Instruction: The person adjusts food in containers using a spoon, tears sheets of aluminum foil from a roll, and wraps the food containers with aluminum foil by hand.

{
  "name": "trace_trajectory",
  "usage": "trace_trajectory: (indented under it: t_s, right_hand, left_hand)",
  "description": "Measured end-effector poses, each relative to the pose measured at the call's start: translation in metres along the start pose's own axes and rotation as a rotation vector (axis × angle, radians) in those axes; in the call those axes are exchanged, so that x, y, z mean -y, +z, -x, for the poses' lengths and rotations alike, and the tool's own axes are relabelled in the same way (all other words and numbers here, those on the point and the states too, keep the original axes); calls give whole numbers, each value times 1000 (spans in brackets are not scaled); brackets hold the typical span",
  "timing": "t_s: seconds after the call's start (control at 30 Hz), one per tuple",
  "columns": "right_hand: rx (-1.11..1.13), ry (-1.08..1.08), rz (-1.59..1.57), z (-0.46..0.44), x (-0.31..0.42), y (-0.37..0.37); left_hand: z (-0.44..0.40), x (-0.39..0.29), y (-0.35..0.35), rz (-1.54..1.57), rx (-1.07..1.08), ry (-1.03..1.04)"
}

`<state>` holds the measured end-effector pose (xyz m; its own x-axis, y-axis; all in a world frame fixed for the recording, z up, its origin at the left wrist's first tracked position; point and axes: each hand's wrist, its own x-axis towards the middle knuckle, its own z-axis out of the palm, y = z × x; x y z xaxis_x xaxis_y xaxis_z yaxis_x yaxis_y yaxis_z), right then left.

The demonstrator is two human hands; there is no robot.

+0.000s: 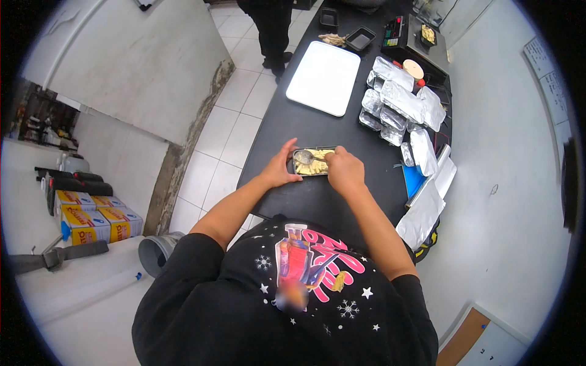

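A small rectangular food tray [295, 165] rests on the black table in front of me, filled with a pale yellow, chunky food [314, 167]. My left hand [279, 166] grips the tray's left end, with the thumb along the near side and the fingers at the far corner. In my closed right hand [345, 171] is a metal spoon [303, 157]. Its bowl lies over the left part of the food, touching or just above it; I cannot tell which. The right fist covers the handle's end and the tray's right edge.
A white board or tray [323, 78] lies further up the table [268, 198]. Several foil-covered trays [403, 100] are piled on the right, near foil sheets [422, 216]. Behind are a black tray [360, 39] and a scale [395, 33]. A person [268, 27] stands beyond the table's left edge.
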<state>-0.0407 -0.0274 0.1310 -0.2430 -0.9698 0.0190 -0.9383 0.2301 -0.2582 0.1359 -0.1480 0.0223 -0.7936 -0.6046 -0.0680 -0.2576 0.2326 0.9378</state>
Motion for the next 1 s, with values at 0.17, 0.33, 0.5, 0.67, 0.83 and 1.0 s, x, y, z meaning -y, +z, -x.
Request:
trace_trajectory:
  t_s: [0.17,0.33,0.5,0.67,0.83,1.0]
  right_hand:
    - [42,69,-41,5,-3,-6]
    - [93,200,-119,13,-23,-8]
    - [69,221,-107,16,-28,-9]
    - [14,183,-118,18,-37,-13]
    - [29,106,-81,30,-40,-15]
    - [-61,0,-37,35,-41,-13]
  left_hand:
    - [-1,2,-1,-10,2,20]
    - [0,8,2,-12,-8,6]
    - [0,4,1,0,6,-11]
    - [-1,8,1,3,9,-9]
    - [-2,1,-2,-3,43,-45]
    - [-2,4,-2,-6,42,-38]
